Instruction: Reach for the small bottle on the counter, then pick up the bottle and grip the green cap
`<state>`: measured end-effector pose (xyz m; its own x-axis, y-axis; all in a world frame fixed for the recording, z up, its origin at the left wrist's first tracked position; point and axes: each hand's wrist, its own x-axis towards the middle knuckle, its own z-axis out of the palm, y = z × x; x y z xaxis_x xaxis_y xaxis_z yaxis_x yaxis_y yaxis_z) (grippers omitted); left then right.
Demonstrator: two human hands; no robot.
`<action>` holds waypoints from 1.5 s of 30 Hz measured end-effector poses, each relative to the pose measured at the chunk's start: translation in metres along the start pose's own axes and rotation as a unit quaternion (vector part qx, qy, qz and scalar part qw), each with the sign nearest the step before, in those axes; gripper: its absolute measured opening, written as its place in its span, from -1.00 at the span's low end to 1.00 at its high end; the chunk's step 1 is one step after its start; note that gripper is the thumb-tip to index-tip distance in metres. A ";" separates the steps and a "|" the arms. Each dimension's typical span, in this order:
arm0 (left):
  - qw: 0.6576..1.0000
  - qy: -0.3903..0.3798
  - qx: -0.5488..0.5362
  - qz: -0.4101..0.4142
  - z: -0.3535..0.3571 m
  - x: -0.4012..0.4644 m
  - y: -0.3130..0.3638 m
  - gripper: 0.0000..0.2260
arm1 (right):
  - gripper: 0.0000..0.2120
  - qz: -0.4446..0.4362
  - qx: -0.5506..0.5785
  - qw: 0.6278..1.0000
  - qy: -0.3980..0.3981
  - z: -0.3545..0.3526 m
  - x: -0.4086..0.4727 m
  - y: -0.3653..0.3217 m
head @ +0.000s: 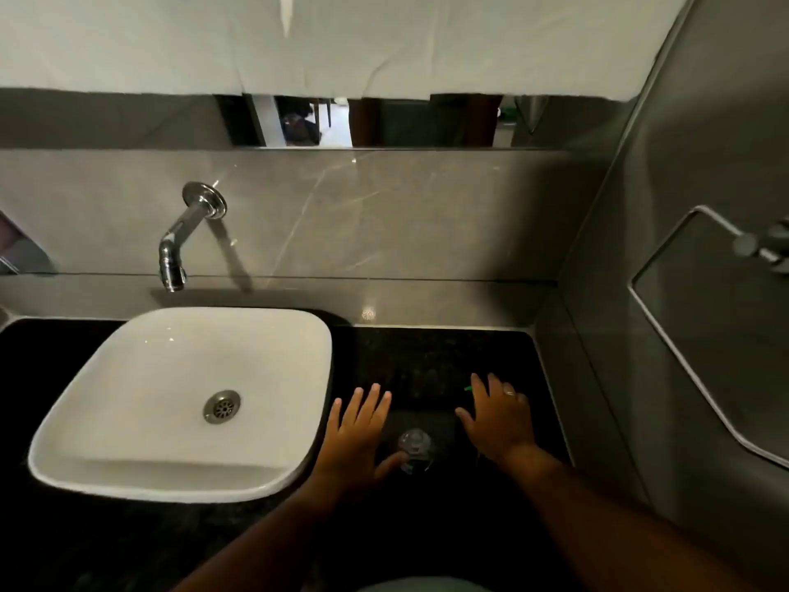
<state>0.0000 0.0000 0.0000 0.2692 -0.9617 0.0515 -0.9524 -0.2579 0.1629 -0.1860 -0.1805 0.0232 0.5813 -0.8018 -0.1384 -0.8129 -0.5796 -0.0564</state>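
Both hands lie flat, fingers spread, on the black stone counter (427,356) to the right of the basin. My left hand (356,433) is palm down beside the basin's right edge, its thumb touching a clear glass tumbler (415,450) that stands between the hands. My right hand (497,414) rests palm down a little farther right, with a ring on one finger. A small green thing (468,388) peeks out from under its fingertips; I cannot tell what it is.
A white square basin (141,420) with a metal drain sits on the counter's left. A chrome wall spout (177,245) juts over it. Grey tiled walls close the back and right; a metal towel ring (683,335) hangs on the right wall. White sheets cover the mirror above.
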 end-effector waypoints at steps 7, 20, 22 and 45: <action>0.996 -0.035 -0.084 0.017 0.024 0.008 0.006 -0.13 | -0.51 0.061 0.045 0.997 -0.018 0.027 0.018 0.014; 0.954 -0.080 -0.284 -0.050 0.037 0.033 0.006 -0.44 | -0.80 0.192 0.394 0.898 -0.038 0.033 0.053 0.018; 0.945 -0.097 -0.307 -0.061 0.040 0.036 0.002 -0.45 | -0.89 0.199 0.546 0.813 0.032 0.015 0.058 0.007; 0.937 -0.130 -0.313 -0.086 0.044 0.041 0.008 -0.38 | -0.69 0.011 0.596 0.802 -0.044 0.006 0.010 -0.048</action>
<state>-0.0031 -0.0458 -0.0395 0.2888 -0.9223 -0.2569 -0.6054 -0.3838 0.6972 -0.1408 -0.1599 0.0186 0.6039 -0.7666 -0.2183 -0.3099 0.0265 -0.9504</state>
